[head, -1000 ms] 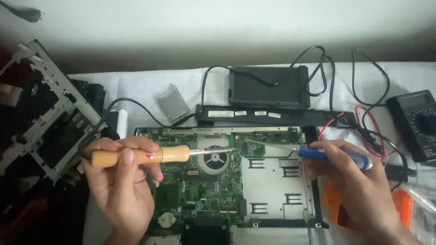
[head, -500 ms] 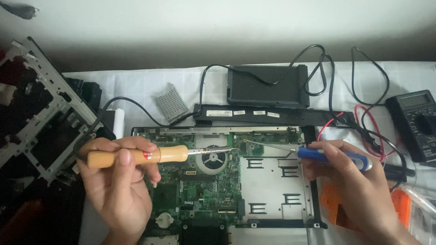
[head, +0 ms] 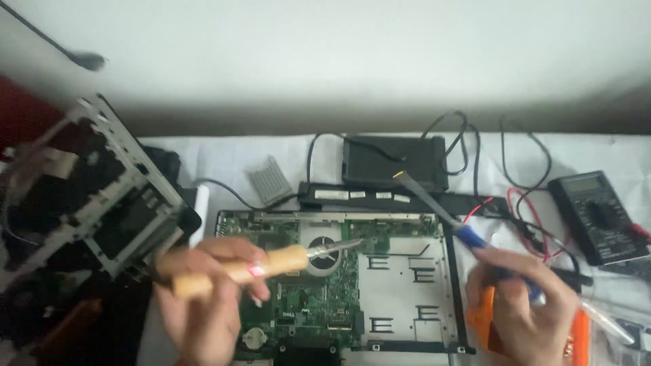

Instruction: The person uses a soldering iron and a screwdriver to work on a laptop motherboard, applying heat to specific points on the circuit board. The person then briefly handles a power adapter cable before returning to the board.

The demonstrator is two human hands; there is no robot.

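Laptop motherboard (head: pixel 305 298) sits bare in its metal chassis tray (head: pixel 407 298) on the white-covered bench (head: pixel 224 156), fan (head: pixel 324 247) up near the top edge. Left hand (head: pixel 203 298) is wrapped around a wooden-handled soldering iron (head: pixel 258 266), tip lying across the fan. Right hand (head: pixel 519 308) grips a blue-handled screwdriver (head: pixel 441 213), its blade angled up over the black power brick (head: pixel 393 161). Multimeter (head: pixel 600 213) with red and black leads is off to the right, and a stripped metal frame (head: pixel 95 196) stands at far left.
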